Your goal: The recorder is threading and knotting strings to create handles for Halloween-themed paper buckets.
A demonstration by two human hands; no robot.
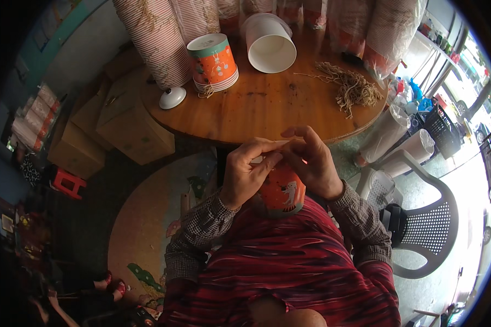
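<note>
An orange paper bucket [282,193] with a green band and a white figure rests upside down against my lap, beneath both hands. My left hand [245,170] is closed at its upper edge, thumb and index finger pinched together. Close beside it, my right hand [317,166] has its thumb and fingers bent inward in a pinch, with one finger raised. The fingertips of both hands meet over the bucket; what lies between them is too small to make out. On the round wooden table [245,117] ahead lies a loose bunch of tan cords [354,87].
Inverted orange buckets [215,62], a white bucket on its side [273,53] and a white lid [173,98] sit on the table. Tall bucket stacks [155,41] line its far side. Cardboard boxes [133,128] stand left; a plastic chair [428,218] stands right.
</note>
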